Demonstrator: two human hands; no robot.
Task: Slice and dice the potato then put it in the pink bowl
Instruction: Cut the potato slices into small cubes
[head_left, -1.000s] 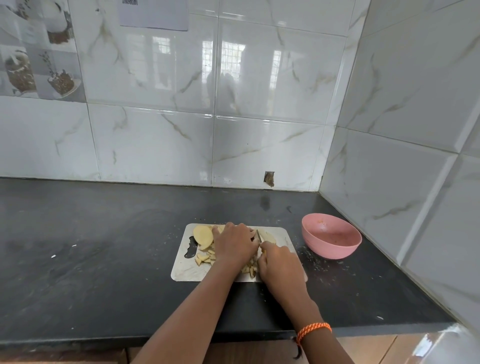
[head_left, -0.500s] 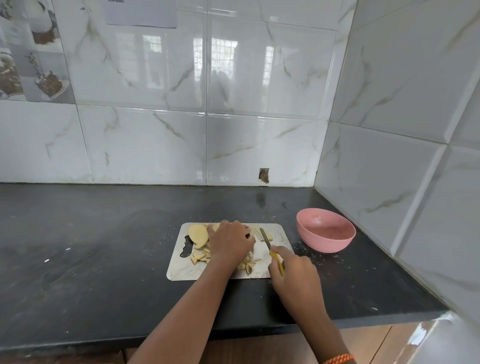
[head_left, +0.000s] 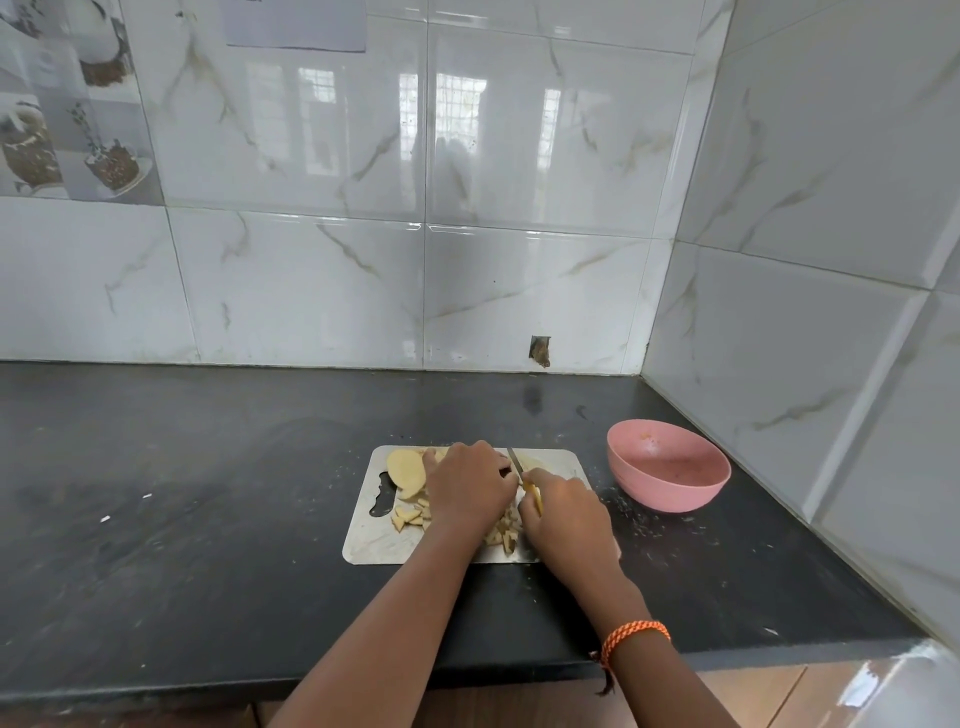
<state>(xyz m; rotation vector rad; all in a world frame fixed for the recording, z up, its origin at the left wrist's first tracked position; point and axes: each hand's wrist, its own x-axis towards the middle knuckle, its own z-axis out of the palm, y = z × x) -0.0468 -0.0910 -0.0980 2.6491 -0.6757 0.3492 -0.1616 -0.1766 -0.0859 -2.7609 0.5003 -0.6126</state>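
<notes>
A metal cutting board (head_left: 371, 540) lies on the black counter. Pale potato slices (head_left: 406, 470) sit at its far left, and small diced pieces (head_left: 408, 517) lie in the middle. My left hand (head_left: 467, 486) is curled over potato pieces in the board's centre, hiding what is under it. Beside it, my right hand (head_left: 566, 512) grips a knife (head_left: 515, 461) by its yellow handle, the blade pointing away from me right next to the left fingers. The pink bowl (head_left: 667, 465) stands to the right of the board, with only small specks inside.
The black counter (head_left: 208, 493) ends at tiled walls behind and on the right, close behind the bowl. Its front edge runs just below my forearms. Small potato scraps (head_left: 631, 514) dot the counter between board and bowl.
My right hand, which had pulled back towards the board's near right corner, has moved the knife in again beside the left hand. The left hand stays on the potato.
</notes>
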